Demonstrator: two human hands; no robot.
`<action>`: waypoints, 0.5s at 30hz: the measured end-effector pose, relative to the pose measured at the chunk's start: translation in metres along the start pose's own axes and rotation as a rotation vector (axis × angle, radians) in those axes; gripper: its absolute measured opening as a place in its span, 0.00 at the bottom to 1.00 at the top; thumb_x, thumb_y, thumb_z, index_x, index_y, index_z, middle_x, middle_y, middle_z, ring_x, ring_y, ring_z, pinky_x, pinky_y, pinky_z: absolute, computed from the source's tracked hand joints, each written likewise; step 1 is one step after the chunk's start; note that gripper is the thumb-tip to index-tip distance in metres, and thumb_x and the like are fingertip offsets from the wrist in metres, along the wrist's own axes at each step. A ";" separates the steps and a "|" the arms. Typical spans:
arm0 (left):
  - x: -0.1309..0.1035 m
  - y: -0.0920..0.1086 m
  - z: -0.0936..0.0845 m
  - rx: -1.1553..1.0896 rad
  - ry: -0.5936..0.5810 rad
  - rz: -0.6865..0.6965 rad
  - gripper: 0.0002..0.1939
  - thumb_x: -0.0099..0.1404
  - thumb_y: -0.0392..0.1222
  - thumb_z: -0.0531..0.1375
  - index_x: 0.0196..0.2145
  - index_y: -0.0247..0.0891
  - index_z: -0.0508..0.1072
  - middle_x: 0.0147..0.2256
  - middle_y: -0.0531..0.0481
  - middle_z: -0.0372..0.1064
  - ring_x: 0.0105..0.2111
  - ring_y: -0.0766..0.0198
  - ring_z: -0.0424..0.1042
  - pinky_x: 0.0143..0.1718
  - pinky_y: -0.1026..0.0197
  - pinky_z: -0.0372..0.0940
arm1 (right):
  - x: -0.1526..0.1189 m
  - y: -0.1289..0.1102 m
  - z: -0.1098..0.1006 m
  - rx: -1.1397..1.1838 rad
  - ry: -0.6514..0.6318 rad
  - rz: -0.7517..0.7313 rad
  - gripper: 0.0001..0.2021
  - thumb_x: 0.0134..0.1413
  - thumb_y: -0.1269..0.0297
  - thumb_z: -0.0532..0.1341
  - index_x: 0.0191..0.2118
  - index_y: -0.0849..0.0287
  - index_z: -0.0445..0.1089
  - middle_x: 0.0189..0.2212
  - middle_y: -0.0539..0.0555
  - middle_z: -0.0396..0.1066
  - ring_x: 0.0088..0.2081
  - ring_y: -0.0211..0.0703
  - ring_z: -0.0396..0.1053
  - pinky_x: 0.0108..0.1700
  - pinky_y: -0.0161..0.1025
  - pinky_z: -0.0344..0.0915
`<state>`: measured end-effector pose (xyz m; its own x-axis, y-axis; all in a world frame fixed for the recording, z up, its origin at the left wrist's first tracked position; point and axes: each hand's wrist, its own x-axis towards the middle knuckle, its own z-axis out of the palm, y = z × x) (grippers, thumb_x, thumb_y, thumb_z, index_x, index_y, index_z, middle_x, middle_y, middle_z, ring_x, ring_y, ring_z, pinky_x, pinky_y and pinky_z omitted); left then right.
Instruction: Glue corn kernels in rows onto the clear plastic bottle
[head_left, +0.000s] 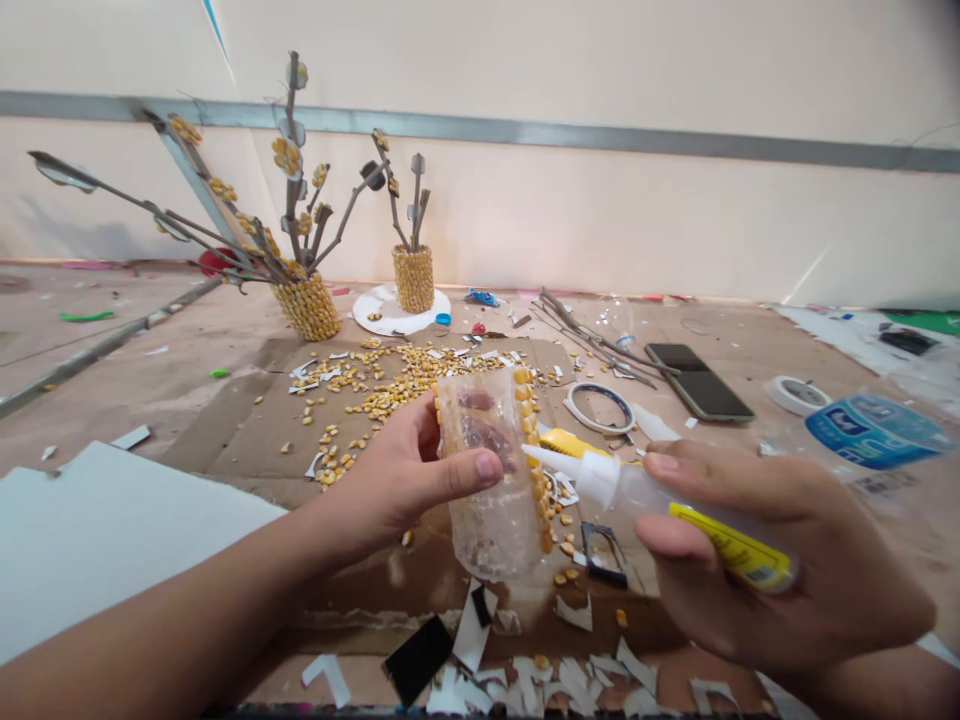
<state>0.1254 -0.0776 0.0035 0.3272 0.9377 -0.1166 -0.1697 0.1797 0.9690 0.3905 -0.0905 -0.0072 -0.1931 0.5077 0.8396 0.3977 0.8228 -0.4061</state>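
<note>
Gripping the clear cup (487, 520), the left fingers (491, 467) wrap its side, thumb across the front. The right fingers (664, 465) pinch the glue bottle (645, 490), its nozzle tip at the row of kernels (536, 480) on the cup's edge. Beyond, loose corn (405, 385) lies on cardboard (225, 430) over the bench (750, 450).

Our left forearm (210, 590) slants up from the lower left corner, bare; our left hand (409, 465) curls in a grip, thumb (457, 476) stretched flat towards our right, fingers bent behind; our right hand (795, 560) comes in from the lower right, closed in a grip, two digits pointing towards the left, one above the other; both hands stand apart.
</note>
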 end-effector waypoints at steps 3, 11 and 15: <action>0.001 -0.001 -0.001 -0.007 -0.007 0.009 0.34 0.55 0.54 0.79 0.53 0.38 0.74 0.47 0.42 0.81 0.49 0.48 0.79 0.52 0.52 0.73 | 0.002 0.000 0.000 0.011 -0.015 -0.006 0.15 0.59 0.69 0.71 0.52 0.53 0.78 0.22 0.48 0.70 0.22 0.43 0.70 0.21 0.39 0.66; 0.002 -0.004 -0.003 -0.016 -0.027 0.040 0.31 0.59 0.55 0.76 0.54 0.39 0.76 0.53 0.41 0.80 0.51 0.49 0.78 0.52 0.54 0.71 | -0.002 0.003 -0.002 0.019 -0.026 -0.026 0.16 0.60 0.67 0.71 0.53 0.52 0.80 0.26 0.53 0.77 0.22 0.45 0.73 0.21 0.41 0.69; 0.004 -0.003 -0.002 -0.040 -0.055 0.075 0.26 0.61 0.54 0.76 0.51 0.39 0.78 0.49 0.44 0.80 0.47 0.54 0.78 0.51 0.55 0.71 | 0.007 -0.003 0.000 -0.008 -0.039 -0.082 0.12 0.61 0.69 0.70 0.50 0.55 0.80 0.28 0.55 0.79 0.23 0.45 0.75 0.22 0.41 0.72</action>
<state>0.1255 -0.0736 -0.0001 0.3622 0.9316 -0.0309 -0.2326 0.1224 0.9648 0.3885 -0.0894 -0.0002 -0.2606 0.4481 0.8551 0.3857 0.8603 -0.3333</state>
